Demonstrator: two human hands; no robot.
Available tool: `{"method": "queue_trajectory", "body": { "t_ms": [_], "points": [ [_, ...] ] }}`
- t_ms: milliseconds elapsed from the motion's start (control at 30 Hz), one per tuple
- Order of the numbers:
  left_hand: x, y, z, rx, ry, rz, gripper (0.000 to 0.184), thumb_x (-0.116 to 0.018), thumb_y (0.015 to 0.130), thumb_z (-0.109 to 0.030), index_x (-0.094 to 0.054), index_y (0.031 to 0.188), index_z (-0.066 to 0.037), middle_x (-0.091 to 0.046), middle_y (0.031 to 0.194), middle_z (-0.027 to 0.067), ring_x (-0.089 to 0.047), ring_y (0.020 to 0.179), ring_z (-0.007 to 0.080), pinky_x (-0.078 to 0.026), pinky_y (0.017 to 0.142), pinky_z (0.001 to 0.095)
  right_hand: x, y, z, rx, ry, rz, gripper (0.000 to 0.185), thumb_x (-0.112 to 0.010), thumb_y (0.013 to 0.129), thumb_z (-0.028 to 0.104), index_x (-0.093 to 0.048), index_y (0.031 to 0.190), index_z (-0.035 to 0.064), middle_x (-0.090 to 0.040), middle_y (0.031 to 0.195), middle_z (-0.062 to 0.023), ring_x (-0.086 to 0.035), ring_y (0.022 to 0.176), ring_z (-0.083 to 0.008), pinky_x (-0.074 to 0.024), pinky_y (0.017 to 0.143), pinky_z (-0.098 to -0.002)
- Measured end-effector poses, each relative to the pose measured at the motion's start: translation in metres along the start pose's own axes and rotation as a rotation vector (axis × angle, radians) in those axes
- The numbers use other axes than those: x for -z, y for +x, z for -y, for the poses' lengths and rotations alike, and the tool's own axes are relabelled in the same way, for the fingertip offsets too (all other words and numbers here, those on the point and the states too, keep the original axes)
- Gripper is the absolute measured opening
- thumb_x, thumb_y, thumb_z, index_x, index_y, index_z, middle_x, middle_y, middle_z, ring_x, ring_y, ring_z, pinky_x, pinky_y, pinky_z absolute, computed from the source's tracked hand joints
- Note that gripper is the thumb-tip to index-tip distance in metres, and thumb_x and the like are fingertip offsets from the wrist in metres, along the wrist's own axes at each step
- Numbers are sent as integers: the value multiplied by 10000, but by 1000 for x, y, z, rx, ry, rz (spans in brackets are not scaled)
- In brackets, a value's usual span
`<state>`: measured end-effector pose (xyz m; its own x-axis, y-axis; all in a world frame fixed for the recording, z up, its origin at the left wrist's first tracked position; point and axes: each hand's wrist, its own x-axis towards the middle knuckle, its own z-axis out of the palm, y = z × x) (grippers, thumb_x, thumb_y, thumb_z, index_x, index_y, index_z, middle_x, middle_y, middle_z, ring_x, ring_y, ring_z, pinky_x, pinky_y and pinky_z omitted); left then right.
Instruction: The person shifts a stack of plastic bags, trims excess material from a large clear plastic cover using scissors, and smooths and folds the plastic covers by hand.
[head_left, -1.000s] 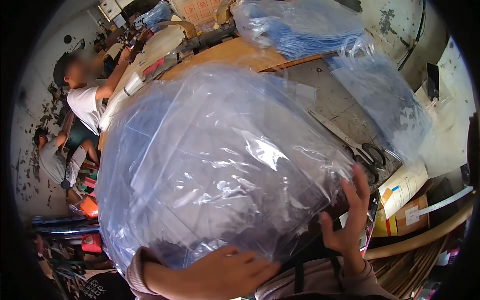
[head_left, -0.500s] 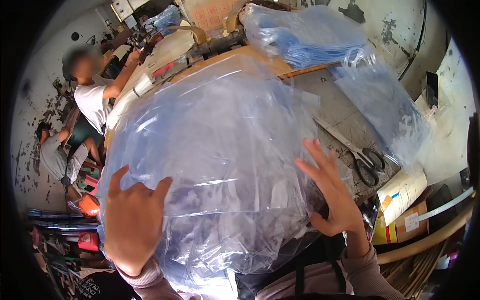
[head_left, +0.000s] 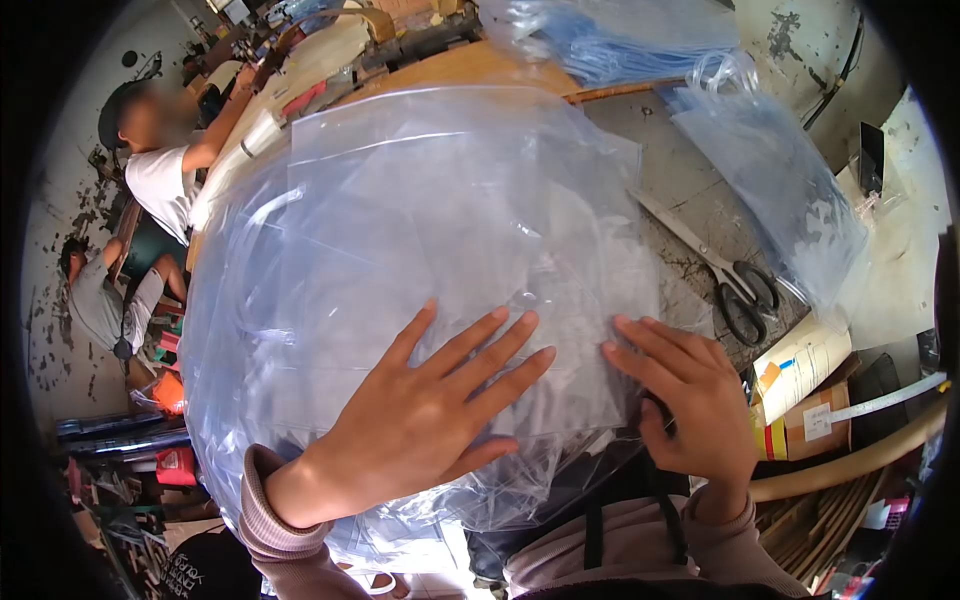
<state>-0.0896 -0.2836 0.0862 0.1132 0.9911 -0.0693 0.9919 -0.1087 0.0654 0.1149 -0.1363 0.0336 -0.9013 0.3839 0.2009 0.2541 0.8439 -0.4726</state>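
A large pile of clear, bluish plastic sheeting (head_left: pixel 400 220) covers the middle of the worktable and hangs over its near edge in crumpled folds. My left hand (head_left: pixel 440 395) lies over the front part of this plastic, palm down, fingers spread. At the right edge of the pile is my right hand (head_left: pixel 690 395), its fingers stretched forward and the thumb bent underneath. Neither hand grips anything that I can see. Scissors (head_left: pixel 715 265) with black handles rest on the table just beyond my right hand, blades pointing away to the left.
Stacked bluish plastic pieces (head_left: pixel 640 45) lie at the back. More plastic with looped handles (head_left: pixel 770 190) is at the right. A cardboard box (head_left: pixel 815 425) and a thick curved tube (head_left: pixel 850 465) are at lower right. Two people (head_left: pixel 165 180) sit at the left.
My left hand has moved right across the plastic and flattened with fingers spread. My right hand has lowered slightly at the pile's edge. The plastic's upper layer has shifted and lies smoother.
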Motion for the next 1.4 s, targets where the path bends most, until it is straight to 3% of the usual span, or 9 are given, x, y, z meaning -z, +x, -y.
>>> {"method": "queue_trajectory", "body": {
  "t_ms": [200, 267, 367, 500, 800, 1067, 1233, 1267, 1400],
  "points": [
    [-15, 10, -3, -84, -18, -64, 588, -642, 789, -381, -508, 1274, -78, -481, 1344, 82, -432, 1267, 210, -336, 1027, 462, 13, -3, 7, -31, -158, -58, 457, -616, 627, 42, -612, 1083, 80, -552, 1243, -85, -547, 1088, -262, -424, 885, -383],
    [-20, 12, -5, -111, -48, -100, 570, -639, 798, -361, -516, 1260, -52, -505, 1321, 89, -457, 1247, 208, -356, 1020, 441, 6, 3, 2, 137, 206, -102, 397, -714, 650, 113, -626, 1034, 60, -584, 1195, -85, -576, 1044, -259, -457, 827, -340],
    [-17, 13, -1, -122, -150, -113, 556, -633, 808, -336, -516, 1246, -15, -524, 1297, 102, -492, 1214, 214, -397, 997, 405, -5, 16, -19, 308, 260, 21, 405, -760, 649, 193, -638, 1007, 47, -611, 1158, -85, -598, 1001, -254, -469, 800, -339],
    [-18, 15, 2, -133, -223, -106, 496, -634, 810, -298, -545, 1216, -28, -530, 1290, 101, -494, 1212, 216, -416, 987, 410, -10, 22, -31, 266, 550, -8, 254, -738, 677, 156, -676, 894, 38, -678, 994, -84, -639, 849, -229, -490, 715, -321],
    [-17, 19, 11, -108, -363, -114, 383, -657, 788, -186, -593, 1155, -98, -604, 1191, 44, -579, 1100, 207, -452, 966, 424, -25, 36, -35, 120, 604, -115, 62, -649, 773, 84, -684, 780, 33, -681, 744, -66, -626, 593, -172, -453, 530, -255],
    [9, 4, 23, -85, -384, -61, 368, -688, 739, -145, -620, 1098, -97, -626, 1154, 28, -633, 993, 227, -487, 931, 400, -22, 36, -28, -113, 635, -103, 165, -621, 850, 131, -660, 756, 0, -625, 604, -54, -557, 500, -88, -387, 467, -226],
    [46, -27, 43, 209, -301, 145, 371, -662, 749, -35, -633, 1114, -92, -665, 1043, 99, -679, 833, 248, -549, 732, 330, -28, 33, -28, -188, 704, -133, 163, -601, 862, 117, -652, 755, 4, -602, 597, -53, -546, 521, -72, -400, 491, -209],
    [43, -24, 49, 152, -262, 131, 351, -641, 753, 13, -633, 1092, -78, -685, 933, 120, -689, 726, 240, -529, 599, 316, -30, 32, -24, -149, 713, -229, 135, -597, 858, 99, -651, 769, 13, -605, 614, -55, -544, 526, -90, -412, 510, -201],
    [44, -19, 53, 214, -259, 161, 317, -643, 750, 17, -637, 1054, -71, -692, 830, 109, -684, 651, 223, -488, 528, 287, -34, 29, -14, -27, 495, -611, 95, -648, 822, 152, -655, 822, 58, -637, 824, -83, -581, 676, -175, -462, 610, -236]
  ]
}}
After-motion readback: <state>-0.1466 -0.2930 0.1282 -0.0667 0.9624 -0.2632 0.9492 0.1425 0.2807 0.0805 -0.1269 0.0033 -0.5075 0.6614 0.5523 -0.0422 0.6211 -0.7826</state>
